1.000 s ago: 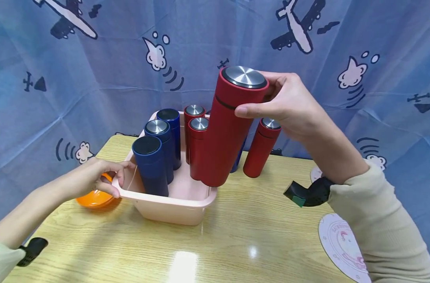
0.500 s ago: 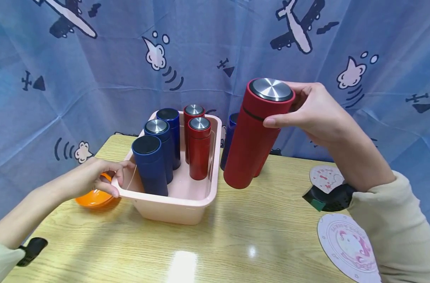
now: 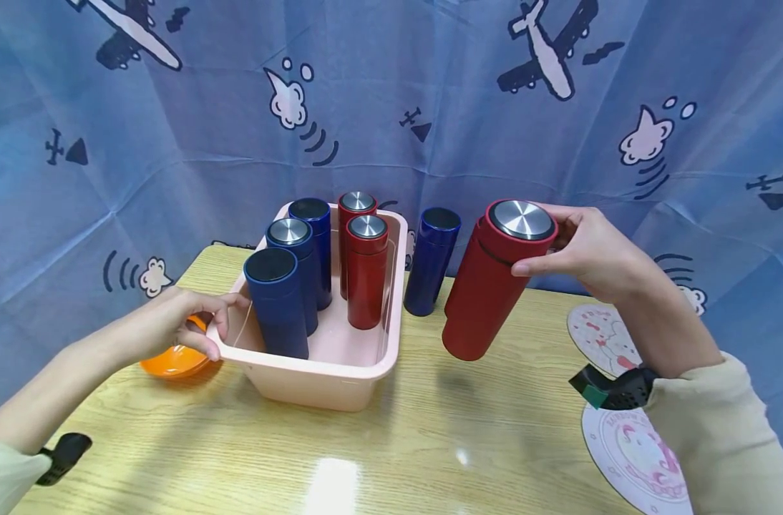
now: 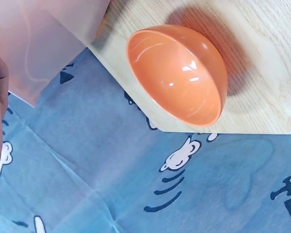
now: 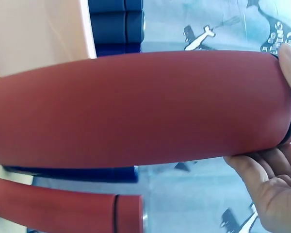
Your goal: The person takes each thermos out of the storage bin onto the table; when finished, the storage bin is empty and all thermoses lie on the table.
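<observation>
At right, the right hand [image 3: 581, 247] pinches a red flask [image 3: 497, 300], apparently above the table [image 3: 494, 450]; the left hand [image 3: 188, 322] pinches the pink bin [image 3: 340, 370] at its near-left rim.

Possibly a home, the room beyond hidden: cartoon-plane curtain [image 3: 378, 136], wood-grain table [image 3: 224, 450], printed mats [image 3: 636, 450].

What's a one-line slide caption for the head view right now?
Right hand holds a red flask over the table while the left hand grips the pink bin's rim, five flasks inside.
</observation>
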The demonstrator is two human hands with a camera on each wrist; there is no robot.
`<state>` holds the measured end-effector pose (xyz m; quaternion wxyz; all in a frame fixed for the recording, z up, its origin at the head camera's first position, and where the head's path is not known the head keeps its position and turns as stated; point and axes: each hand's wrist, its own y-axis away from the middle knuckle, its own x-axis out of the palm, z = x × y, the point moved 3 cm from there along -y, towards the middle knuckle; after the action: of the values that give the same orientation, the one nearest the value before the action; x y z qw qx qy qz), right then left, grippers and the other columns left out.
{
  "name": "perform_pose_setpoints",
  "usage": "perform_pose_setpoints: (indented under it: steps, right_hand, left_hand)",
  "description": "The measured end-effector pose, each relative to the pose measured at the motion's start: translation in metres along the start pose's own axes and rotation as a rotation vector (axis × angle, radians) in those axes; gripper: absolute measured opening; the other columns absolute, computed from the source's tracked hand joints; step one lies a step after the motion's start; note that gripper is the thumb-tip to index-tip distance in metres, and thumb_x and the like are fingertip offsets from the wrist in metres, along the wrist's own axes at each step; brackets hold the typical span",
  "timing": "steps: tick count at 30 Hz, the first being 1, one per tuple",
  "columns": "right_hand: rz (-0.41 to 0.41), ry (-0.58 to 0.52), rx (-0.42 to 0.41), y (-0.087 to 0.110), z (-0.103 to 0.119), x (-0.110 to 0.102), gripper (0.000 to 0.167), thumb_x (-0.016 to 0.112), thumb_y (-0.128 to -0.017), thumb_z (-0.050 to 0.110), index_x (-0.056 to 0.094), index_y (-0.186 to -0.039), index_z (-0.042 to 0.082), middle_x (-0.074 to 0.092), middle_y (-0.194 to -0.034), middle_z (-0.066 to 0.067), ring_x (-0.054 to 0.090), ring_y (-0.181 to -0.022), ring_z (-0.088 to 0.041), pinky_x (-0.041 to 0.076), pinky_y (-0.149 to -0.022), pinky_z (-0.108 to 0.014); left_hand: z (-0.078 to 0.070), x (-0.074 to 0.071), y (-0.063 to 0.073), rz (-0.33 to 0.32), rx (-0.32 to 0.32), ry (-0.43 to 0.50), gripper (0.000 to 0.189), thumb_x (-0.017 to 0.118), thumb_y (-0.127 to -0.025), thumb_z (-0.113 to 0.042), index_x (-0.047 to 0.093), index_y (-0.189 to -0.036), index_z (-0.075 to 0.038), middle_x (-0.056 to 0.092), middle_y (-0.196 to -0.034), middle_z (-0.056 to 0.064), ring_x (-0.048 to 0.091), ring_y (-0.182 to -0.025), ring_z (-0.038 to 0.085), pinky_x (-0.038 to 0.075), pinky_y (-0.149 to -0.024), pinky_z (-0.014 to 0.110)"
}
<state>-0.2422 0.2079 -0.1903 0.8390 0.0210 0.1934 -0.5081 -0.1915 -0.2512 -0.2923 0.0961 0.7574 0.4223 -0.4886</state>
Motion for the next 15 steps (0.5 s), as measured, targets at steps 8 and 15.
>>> perform_pose_setpoints:
  steps: [8, 15]
  right_hand:
    - [0.023, 0.038, 0.067, 0.006, -0.034, -0.008, 0.053, 0.072, -0.079, -0.009, 0.060, -0.121, 0.021, 0.068, -0.109, 0.002, 0.065, -0.096, -0.014, 0.054, -0.077, -0.026]
    - [0.035, -0.085, 0.083, 0.008, -0.058, -0.018, 0.055, 0.068, -0.078, -0.015, 0.063, -0.117, 0.023, 0.069, -0.107, 0.000, 0.066, -0.094, -0.014, 0.054, -0.076, -0.025]
  left_hand:
    - [0.001, 0.002, 0.000, 0.005, -0.016, -0.010, 0.029, 0.083, -0.058, -0.022, 0.057, -0.072, -0.025, 0.066, -0.112, 0.020, 0.056, -0.073, 0.002, 0.043, -0.058, 0.021]
    - [0.002, 0.001, 0.001, -0.006, -0.008, -0.003, 0.029, 0.083, -0.058, -0.022, 0.057, -0.073, -0.025, 0.066, -0.111, 0.021, 0.056, -0.071, 0.002, 0.042, -0.057, 0.021]
